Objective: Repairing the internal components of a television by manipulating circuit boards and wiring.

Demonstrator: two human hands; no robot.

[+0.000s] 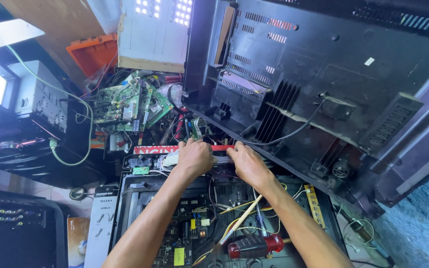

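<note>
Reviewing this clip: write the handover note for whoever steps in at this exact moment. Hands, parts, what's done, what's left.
Left hand: palm down on the far edge of the opened set, fingers curled at the red strip.
Right hand: beside it, gripping the same edge.
Black back cover: off, tilted up behind.
Circuit board and wiring exposed below the forearms.
Red-handled screwdriver lying on the board, unused.
Done: cover removed. Left: whatever sits under the hands; cannot tell what they grip.

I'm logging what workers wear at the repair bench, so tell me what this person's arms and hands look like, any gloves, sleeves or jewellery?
Both forearms are bare right up to the bottom edge of the picture, with no sleeve in view. The left hand and the right hand wear no gloves. No watch, bracelet or wrist strap shows on either wrist. The fingers are partly hidden, so rings cannot be ruled out.
</note>
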